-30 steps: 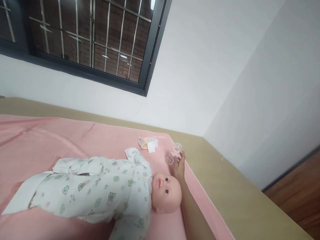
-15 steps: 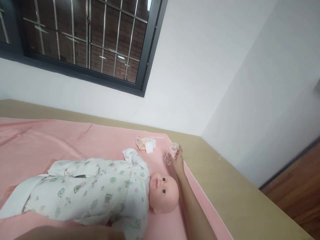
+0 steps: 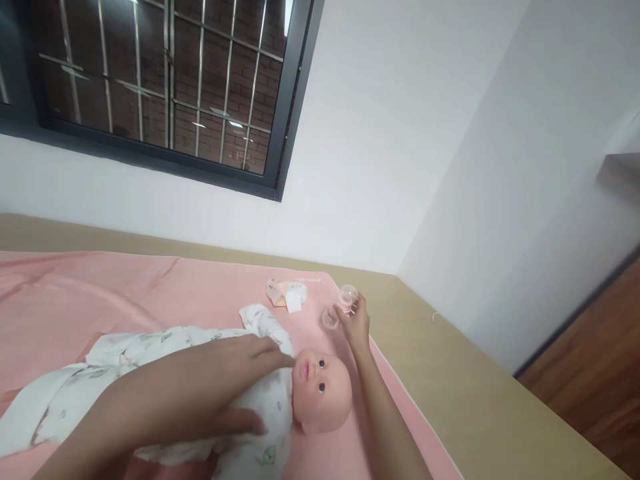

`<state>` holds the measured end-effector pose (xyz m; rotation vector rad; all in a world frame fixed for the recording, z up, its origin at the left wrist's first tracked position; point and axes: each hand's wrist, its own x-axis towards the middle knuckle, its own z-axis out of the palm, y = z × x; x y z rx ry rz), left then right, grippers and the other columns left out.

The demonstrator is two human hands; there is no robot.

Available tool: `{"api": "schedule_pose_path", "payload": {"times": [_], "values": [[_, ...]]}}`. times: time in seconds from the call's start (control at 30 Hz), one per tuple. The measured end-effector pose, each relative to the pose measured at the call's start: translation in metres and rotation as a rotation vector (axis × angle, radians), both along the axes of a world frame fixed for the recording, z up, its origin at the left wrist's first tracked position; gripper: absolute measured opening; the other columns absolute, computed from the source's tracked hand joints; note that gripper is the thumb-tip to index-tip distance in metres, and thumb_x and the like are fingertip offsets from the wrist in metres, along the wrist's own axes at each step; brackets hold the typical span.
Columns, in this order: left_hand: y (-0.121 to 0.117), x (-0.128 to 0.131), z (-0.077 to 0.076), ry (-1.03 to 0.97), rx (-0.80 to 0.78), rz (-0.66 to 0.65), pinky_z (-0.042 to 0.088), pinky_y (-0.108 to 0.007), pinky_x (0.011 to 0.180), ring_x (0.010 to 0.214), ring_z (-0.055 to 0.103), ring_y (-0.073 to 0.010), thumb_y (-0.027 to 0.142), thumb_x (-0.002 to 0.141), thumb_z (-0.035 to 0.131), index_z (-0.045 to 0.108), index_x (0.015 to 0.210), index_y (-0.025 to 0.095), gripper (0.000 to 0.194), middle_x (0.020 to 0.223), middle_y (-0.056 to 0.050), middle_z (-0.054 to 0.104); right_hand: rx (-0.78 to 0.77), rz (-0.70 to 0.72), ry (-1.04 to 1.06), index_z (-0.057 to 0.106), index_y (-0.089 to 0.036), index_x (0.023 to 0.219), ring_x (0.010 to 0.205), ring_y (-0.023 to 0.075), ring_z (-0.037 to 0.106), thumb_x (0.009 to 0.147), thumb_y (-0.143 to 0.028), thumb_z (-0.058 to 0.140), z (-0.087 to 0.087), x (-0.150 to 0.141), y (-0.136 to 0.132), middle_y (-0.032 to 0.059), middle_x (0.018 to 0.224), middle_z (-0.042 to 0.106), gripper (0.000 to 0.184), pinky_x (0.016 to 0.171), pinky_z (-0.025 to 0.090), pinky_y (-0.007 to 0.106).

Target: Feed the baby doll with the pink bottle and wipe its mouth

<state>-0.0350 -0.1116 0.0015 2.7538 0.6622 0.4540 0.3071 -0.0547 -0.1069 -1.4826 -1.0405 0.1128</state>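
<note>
A baby doll (image 3: 323,400) lies on its back, head to the right, dressed in a white printed suit (image 3: 270,427). Over its chest my left hand (image 3: 225,377) stretches out, holding nothing, thumb apart from the fingers and fingertips near the doll's chin. Whether it touches the suit I cannot tell. Beyond the doll's head, my right hand (image 3: 356,320) is wrapped round a small clear baby bottle (image 3: 330,318) with a see-through cap, tilted above the pink sheet (image 3: 210,287).
A crumpled white and peach item, perhaps a diaper (image 3: 287,295), lies past the doll's arm. The sheet covers a wooden surface (image 3: 415,347) against the white wall (image 3: 360,167). A barred window (image 3: 165,80) is at upper left.
My left hand has come up from the bottom edge and now reaches across the doll's chest. My right hand still grips the bottle, in nearly the same spot. The view has shifted slightly.
</note>
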Motion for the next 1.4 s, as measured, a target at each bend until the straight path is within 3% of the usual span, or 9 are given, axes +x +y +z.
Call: {"api": "schedule_pose_path", "payload": {"times": [0.17, 0.4, 0.6, 0.7, 0.8, 1.03, 1.2, 1.3, 1.4], "values": [[0.014, 0.026, 0.011, 0.005, -0.005, 0.065, 0.037, -0.04, 0.108, 0.136, 0.037, -0.0265, 0.032, 0.088, 0.055, 0.033, 0.145, 0.029, 0.061, 0.151, -0.004, 0.037, 0.095, 0.15, 0.064, 0.046, -0.02, 0.126, 0.1, 0.0218, 0.064, 0.064, -0.037, 0.071, 0.043, -0.029, -0.012, 0.0134, 0.119, 0.062, 0.068, 0.085, 0.054, 0.037], [0.021, 0.051, 0.0, -0.313, -0.009, 0.195, 0.041, -0.041, 0.103, 0.127, 0.047, -0.0266, 0.045, 0.092, 0.045, 0.038, 0.14, 0.025, 0.052, 0.142, -0.006, 0.048, 0.135, 0.546, 0.084, 0.051, -0.025, 0.119, 0.111, 0.0199, 0.061, 0.071, -0.029, 0.072, 0.084, -0.098, -0.057, 0.0061, 0.118, 0.062, 0.053, 0.093, 0.053, 0.036], [0.014, 0.055, 0.006, -0.347, -0.18, 0.187, 0.051, -0.031, 0.08, 0.102, 0.063, -0.0223, 0.029, 0.082, 0.056, 0.043, 0.134, 0.028, 0.054, 0.125, -0.002, 0.061, 0.098, 0.677, 0.12, 0.051, -0.028, 0.12, 0.114, 0.0182, 0.058, 0.07, -0.022, 0.073, 0.09, -0.133, -0.082, 0.0031, 0.12, 0.06, 0.055, 0.098, 0.051, 0.035], [0.011, 0.054, 0.009, -0.351, -0.195, 0.216, 0.05, -0.029, 0.07, 0.089, 0.065, -0.0212, 0.021, 0.075, 0.057, 0.047, 0.128, 0.029, 0.055, 0.111, 0.002, 0.067, 0.076, 0.706, 0.117, 0.049, -0.028, 0.122, 0.116, 0.0179, 0.057, 0.071, -0.023, 0.073, 0.089, -0.135, -0.082, 0.0028, 0.124, 0.058, 0.057, 0.1, 0.05, 0.035], [0.013, 0.054, 0.009, -0.35, -0.159, 0.225, 0.049, -0.029, 0.071, 0.09, 0.066, -0.0226, 0.02, 0.072, 0.056, 0.05, 0.126, 0.029, 0.054, 0.111, 0.001, 0.067, 0.07, 0.754, 0.115, 0.047, -0.028, 0.124, 0.116, 0.0174, 0.057, 0.072, -0.027, 0.073, 0.087, -0.13, -0.079, 0.003, 0.125, 0.057, 0.058, 0.101, 0.048, 0.034], [0.022, 0.056, -0.002, -0.271, -0.135, 0.29, 0.049, -0.033, 0.077, 0.098, 0.064, -0.0275, 0.03, 0.074, 0.055, 0.038, 0.138, 0.03, 0.066, 0.127, -0.003, 0.061, 0.147, 0.676, 0.193, 0.049, -0.025, 0.12, 0.109, 0.0184, 0.06, 0.074, -0.038, 0.072, 0.088, -0.121, -0.075, 0.0051, 0.117, 0.061, 0.053, 0.095, 0.05, 0.033], [0.034, 0.046, 0.002, -0.251, -0.087, 0.37, 0.046, -0.034, 0.086, 0.112, 0.058, -0.0297, 0.036, 0.076, 0.054, 0.036, 0.141, 0.03, 0.067, 0.136, -0.003, 0.054, 0.257, 0.48, 0.222, 0.041, -0.024, 0.129, 0.112, 0.0189, 0.059, 0.077, -0.043, 0.067, 0.093, -0.097, -0.065, 0.0091, 0.126, 0.058, 0.061, 0.094, 0.05, 0.034], [0.051, 0.036, 0.001, -0.248, -0.092, 0.45, 0.045, -0.032, 0.082, 0.104, 0.06, -0.0286, 0.038, 0.076, 0.053, 0.038, 0.137, 0.03, 0.064, 0.126, -0.003, 0.06, 0.244, 0.316, 0.186, 0.036, -0.024, 0.134, 0.115, 0.0199, 0.057, 0.075, -0.043, 0.067, 0.08, -0.068, -0.042, 0.0106, 0.129, 0.055, 0.07, 0.097, 0.048, 0.037], [0.074, 0.023, -0.004, -0.185, -0.069, 0.535, 0.043, -0.029, 0.069, 0.087, 0.063, -0.026, 0.029, 0.071, 0.051, 0.043, 0.125, 0.027, 0.054, 0.105, -0.001, 0.065, 0.109, 0.17, 0.156, 0.035, -0.021, 0.134, 0.114, 0.0229, 0.058, 0.072, -0.044, 0.066, 0.048, -0.034, -0.016, 0.014, 0.13, 0.054, 0.074, 0.097, 0.048, 0.039]]}}
